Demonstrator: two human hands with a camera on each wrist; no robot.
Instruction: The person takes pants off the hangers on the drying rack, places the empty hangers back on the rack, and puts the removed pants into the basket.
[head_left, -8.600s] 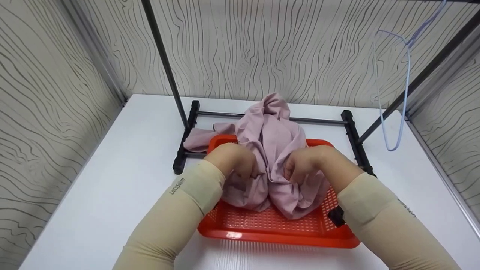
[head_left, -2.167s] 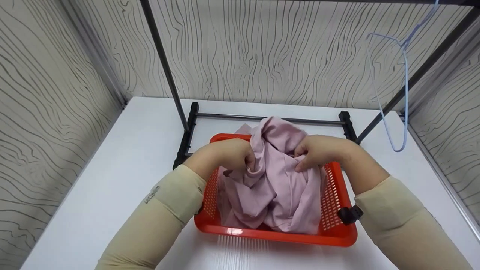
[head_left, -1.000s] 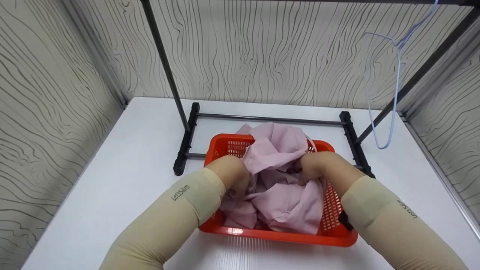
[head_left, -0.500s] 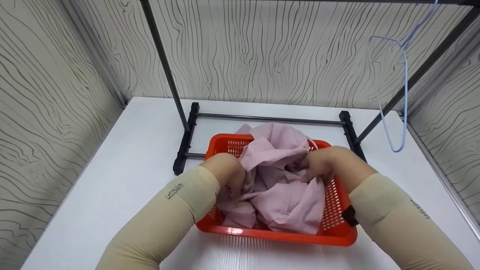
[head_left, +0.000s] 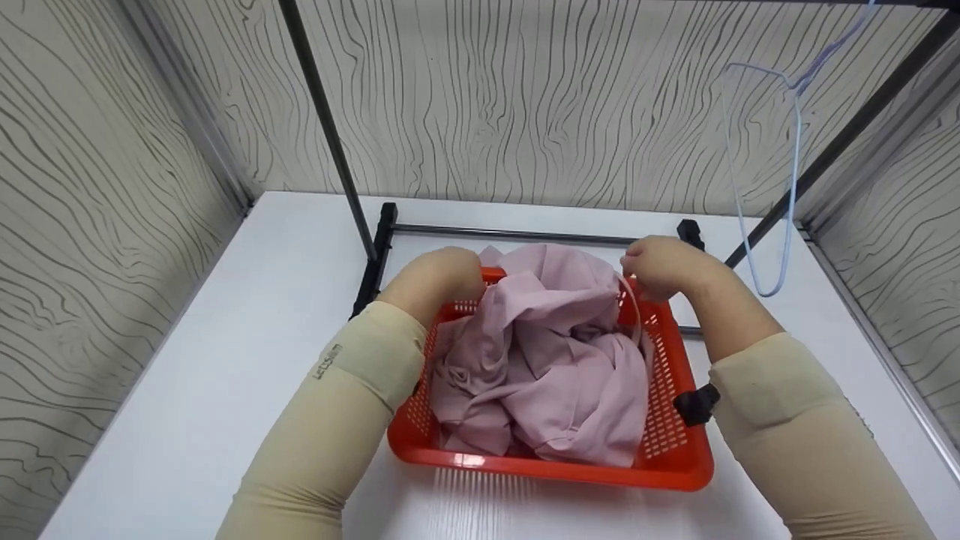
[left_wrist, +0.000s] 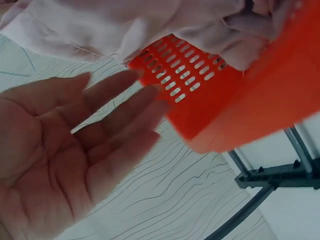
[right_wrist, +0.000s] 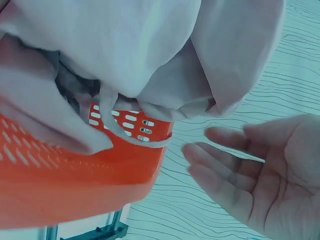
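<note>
A crumpled pink cloth garment (head_left: 555,390) fills the red plastic basket (head_left: 555,469), with part of it draped over the back rim. My left hand (head_left: 442,277) is above the basket's back left corner. In the left wrist view its fingers (left_wrist: 120,107) are nearly straight and hold nothing, close to the basket wall. Over the back right corner is my right hand (head_left: 667,266). Loosely bent fingers (right_wrist: 215,175) appear in the right wrist view, with nothing between them, beside a thin pink strap (right_wrist: 112,125) that hangs over the rim.
Behind and beneath the basket stands a black rack; its left post (head_left: 330,127) and right post (head_left: 847,142) rise on both sides. A pale blue hanger (head_left: 791,202) hangs at right. The table (head_left: 225,337) is white, with patterned panels (head_left: 495,112) around it.
Both hands have come up out of the garment and moved back toward the basket's far corners. Earlier, the garment was bunched higher over the back rim; now more lies inside. The hanger sways slightly.
</note>
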